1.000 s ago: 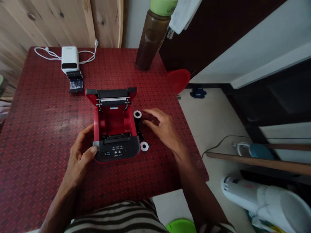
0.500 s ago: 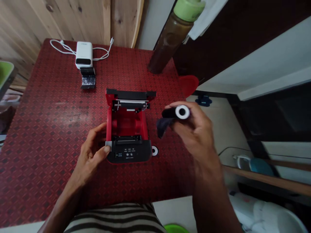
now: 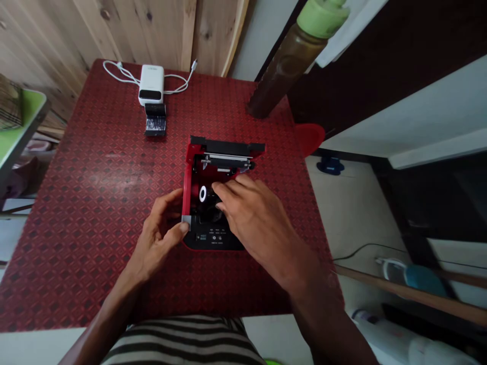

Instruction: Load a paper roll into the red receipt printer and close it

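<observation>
A red and black printer (image 3: 216, 236) stands on the red patterned table with its lid (image 3: 228, 146) raised. My left hand (image 3: 158, 235) grips the printer's left side, thumb on the grey front corner and fingers along the outer wall. Inside the open compartment lies a black roll (image 3: 210, 195) with a white ring-shaped end facing left. My right hand (image 3: 251, 213) reaches in from the right with its fingers closed on the roll, covering the roll's right part and the printer's right side.
A white device (image 3: 151, 83) with a white cable and a black strip lies at the table's back left. A tall brown bottle (image 3: 279, 68) with a green cap stands at the back right. A red round object (image 3: 310, 138) is beyond the table's right edge.
My right hand has moved left with the black roll, from beside the printer into its open compartment. My left hand still holds the printer. The view has shifted a little.
</observation>
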The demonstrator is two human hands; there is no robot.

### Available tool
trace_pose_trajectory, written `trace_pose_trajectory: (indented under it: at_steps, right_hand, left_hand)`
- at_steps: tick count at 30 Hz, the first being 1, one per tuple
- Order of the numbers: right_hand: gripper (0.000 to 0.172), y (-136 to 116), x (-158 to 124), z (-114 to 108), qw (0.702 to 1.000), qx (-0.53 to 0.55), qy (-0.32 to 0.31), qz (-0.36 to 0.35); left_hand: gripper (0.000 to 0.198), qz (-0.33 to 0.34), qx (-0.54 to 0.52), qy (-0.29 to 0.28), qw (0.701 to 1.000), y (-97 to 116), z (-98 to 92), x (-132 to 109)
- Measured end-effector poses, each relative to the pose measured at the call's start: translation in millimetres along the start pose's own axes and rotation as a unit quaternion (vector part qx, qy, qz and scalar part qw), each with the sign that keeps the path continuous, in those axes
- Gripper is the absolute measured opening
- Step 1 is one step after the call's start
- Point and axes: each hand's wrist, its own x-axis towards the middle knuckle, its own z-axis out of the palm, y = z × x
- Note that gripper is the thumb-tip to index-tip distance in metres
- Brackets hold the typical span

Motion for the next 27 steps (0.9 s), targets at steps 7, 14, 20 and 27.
trace_pose_trajectory:
  at_steps: [7, 14, 20, 27]
  right_hand:
    - [0.021, -3.9, 32.1, -3.6, 0.991, -0.018, -0.125, 0.041]
    - [0.028, 0.2, 45.5, 3.7, 0.981, -0.003, -0.184, 0.067]
    - [0.037, 6.6, 19.7, -1.0, 0.994, 0.066, -0.072, 0.039]
    - [0.040, 16.2, -17.2, -4.3, 0.979, 0.195, -0.016, -0.059]
  left_hand:
    - [0.060, 0.002, 0.004, 0.003, 1.000, 2.0, 1.2, -0.3]
    - [0.059, 0.001, 0.008, 0.004, 1.000, 1.8, 1.2, -0.3]
    - [0.061, -0.010, 0.024, 0.005, 1.000, 6.0, 0.8, 0.5]
    - [0.062, 0.002, 0.031, 0.008, 0.999, 4.2, -0.3, 0.5]
